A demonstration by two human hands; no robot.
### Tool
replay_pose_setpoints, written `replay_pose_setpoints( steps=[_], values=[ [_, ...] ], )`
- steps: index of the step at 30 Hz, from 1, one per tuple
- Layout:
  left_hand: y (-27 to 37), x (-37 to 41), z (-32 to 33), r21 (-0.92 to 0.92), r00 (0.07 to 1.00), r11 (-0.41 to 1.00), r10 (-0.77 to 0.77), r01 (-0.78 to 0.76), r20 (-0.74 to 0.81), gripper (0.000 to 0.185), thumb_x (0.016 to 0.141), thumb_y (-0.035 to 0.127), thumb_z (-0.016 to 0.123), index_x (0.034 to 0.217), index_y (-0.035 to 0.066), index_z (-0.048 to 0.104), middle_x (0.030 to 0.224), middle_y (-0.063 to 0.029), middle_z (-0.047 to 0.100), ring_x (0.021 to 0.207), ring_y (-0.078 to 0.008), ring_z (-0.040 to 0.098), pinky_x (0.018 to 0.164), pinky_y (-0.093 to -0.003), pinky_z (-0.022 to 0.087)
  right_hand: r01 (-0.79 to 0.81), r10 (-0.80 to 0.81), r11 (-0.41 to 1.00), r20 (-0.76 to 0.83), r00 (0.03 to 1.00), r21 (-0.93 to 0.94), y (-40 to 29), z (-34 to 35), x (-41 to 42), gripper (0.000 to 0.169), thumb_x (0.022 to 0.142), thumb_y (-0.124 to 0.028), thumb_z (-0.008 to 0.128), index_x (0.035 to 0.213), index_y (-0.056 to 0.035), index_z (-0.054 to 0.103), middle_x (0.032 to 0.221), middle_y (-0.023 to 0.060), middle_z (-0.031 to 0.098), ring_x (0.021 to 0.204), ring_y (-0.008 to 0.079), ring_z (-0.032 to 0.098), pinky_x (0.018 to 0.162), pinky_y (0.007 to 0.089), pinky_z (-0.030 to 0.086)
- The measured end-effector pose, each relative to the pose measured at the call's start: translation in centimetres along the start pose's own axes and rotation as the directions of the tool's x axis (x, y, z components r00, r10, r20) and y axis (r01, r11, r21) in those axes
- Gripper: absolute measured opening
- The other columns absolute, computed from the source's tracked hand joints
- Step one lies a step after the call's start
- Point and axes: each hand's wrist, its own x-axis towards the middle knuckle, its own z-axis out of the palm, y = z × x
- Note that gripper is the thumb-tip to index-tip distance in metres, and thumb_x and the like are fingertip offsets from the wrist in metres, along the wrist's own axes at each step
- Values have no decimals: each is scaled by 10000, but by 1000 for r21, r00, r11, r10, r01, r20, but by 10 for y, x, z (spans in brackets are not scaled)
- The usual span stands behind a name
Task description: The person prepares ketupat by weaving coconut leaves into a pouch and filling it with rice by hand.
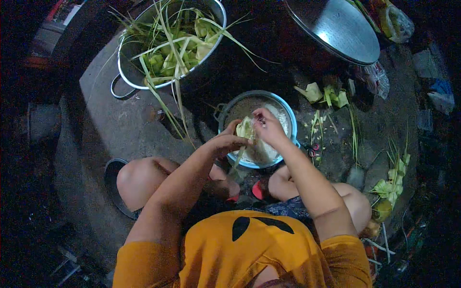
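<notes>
My left hand point(227, 139) holds a woven palm-leaf pouch point(245, 129), pale green, with a loose strip trailing below it. Beside the pouch's right side is my right hand point(269, 126), fingers bent in towards it. Blur hides whether those fingers grip something small and shiny. Both hands are above a blue-rimmed basin point(293, 118) between my feet. White grains, apparently rice point(279, 112), lie inside along the basin's right side and bottom.
A large metal pot point(120, 68) full of woven leaf pouches point(173, 63) stands at upper left. A big round metal lid point(345, 32) leans at upper right. Leaf scraps point(317, 126), scissors point(313, 149) and a bunch of pouches point(394, 180) lie on the floor to the right.
</notes>
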Motion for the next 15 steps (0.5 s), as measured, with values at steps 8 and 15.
replay_pose_setpoints(
  steps=[8,15],
  values=[
    [-10,11,1,-27,989,990,140,-139,42,887,602,-95,616,1289,148,109,1149,-95,410,1033,-223,447,818,-326,423,-33,34,999,73,997,-20,39,-2,0,305,729,-60,466,1028,-44,522,1071,152,516,990,269,499,844,314,390],
    [3,11,3,167,975,963,220,-212,-31,938,583,80,742,1268,24,104,1171,-105,396,1071,-232,415,909,-328,347,371,-157,738,392,907,-563,68,37,-44,357,714,-70,431,1059,-96,522,945,227,522,902,356,505,796,404,420]
  ],
)
